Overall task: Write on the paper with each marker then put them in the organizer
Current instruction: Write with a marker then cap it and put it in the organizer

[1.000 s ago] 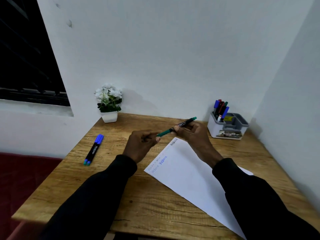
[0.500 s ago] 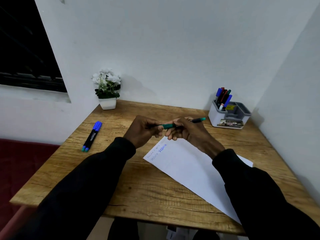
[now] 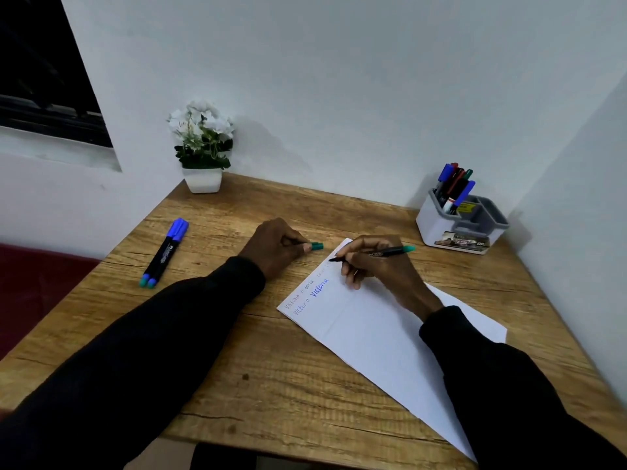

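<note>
I see right hand (image 3: 376,271) gripping green marker (image 3: 386,252), tip on paper (image 3: 373,330); left hand (image 3: 276,247), at its 9 o'clock, pinches green cap (image 3: 317,246), resting on desk (image 3: 271,374).

The flat white paper sheet (image 3: 380,330) bears grey and blue handwriting. The slim black plastic marker (image 3: 386,253) has a green end; the small plastic cap (image 3: 317,246) is green too. The wooden tabletop (image 3: 271,368) shows streaky brown grain.

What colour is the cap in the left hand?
The cap is teal green; head view shows it.
</note>
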